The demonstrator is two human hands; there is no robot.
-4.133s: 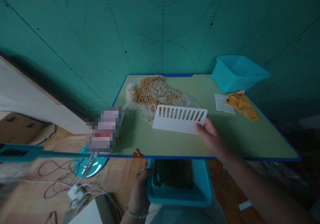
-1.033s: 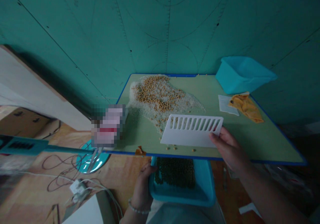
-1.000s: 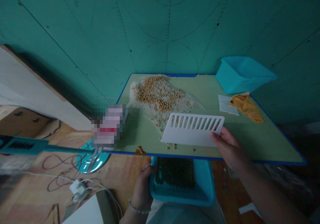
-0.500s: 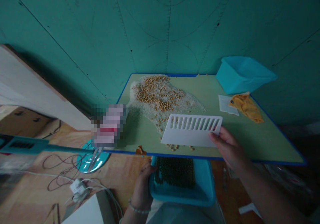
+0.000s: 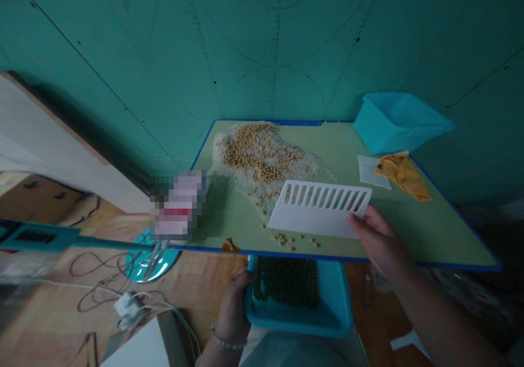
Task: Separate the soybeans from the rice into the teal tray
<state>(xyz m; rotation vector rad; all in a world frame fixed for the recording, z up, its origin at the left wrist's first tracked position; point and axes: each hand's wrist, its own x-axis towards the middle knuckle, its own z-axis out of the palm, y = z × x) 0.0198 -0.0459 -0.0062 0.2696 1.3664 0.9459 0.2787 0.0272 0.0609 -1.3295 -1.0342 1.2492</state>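
Note:
My right hand [image 5: 379,242] grips the right end of a white slotted plastic scraper [image 5: 317,217], which stands tilted on the green table [image 5: 413,230]. A few yellow beans [image 5: 292,241] lie loose just in front of the scraper near the table's front edge. Behind it spreads a pile of white rice mixed with yellow beans [image 5: 257,157]. My left hand [image 5: 234,304] holds the left rim of a blue tray [image 5: 338,315] below the table edge; the tray carries dark green beans [image 5: 286,282].
A blue tub [image 5: 399,120] stands at the table's back right, with a white paper [image 5: 370,171] and a yellow cloth [image 5: 403,175] beside it. A blurred pink box [image 5: 177,206] sits at the left edge. Cables [image 5: 123,301] lie on the wooden floor.
The scraper has moved slightly back and right, uncovering a few yellow beans near the front edge. Earlier it came toward me from the pile. My left hand and the tray stay put.

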